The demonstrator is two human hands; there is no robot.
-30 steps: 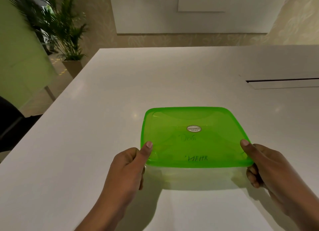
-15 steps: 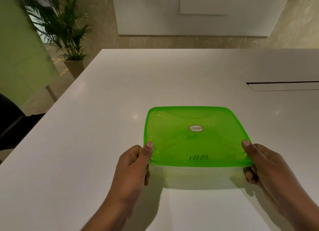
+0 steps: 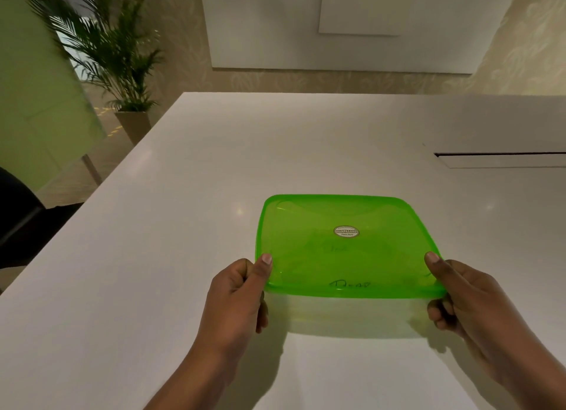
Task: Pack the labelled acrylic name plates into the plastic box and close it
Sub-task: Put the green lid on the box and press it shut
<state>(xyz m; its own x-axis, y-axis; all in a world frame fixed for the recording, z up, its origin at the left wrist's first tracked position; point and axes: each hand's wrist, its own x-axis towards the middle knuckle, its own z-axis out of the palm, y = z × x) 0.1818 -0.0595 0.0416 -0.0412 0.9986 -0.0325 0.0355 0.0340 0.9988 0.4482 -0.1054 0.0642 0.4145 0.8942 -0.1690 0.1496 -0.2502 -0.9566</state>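
Observation:
A clear plastic box (image 3: pixel 352 313) stands on the white table (image 3: pixel 153 256) with its translucent green lid (image 3: pixel 346 256) on top. An oval sticker sits in the lid's middle. Black handwritten lettering on a name plate (image 3: pixel 349 284) shows faintly through the lid near its front edge. My left hand (image 3: pixel 237 299) grips the box's front left corner, thumb on the lid and fingers curled under the rim. My right hand (image 3: pixel 456 296) grips the front right corner the same way.
A long narrow slot (image 3: pixel 502 160) is cut into the table at the right. A potted palm (image 3: pixel 122 60) stands on the floor beyond the table's left edge, and a dark chair (image 3: pixel 18 222) is at the far left.
Both hands keep their hold on the lid's front corners. The lettering seen through the lid has shifted and looks different. The view has drifted slightly.

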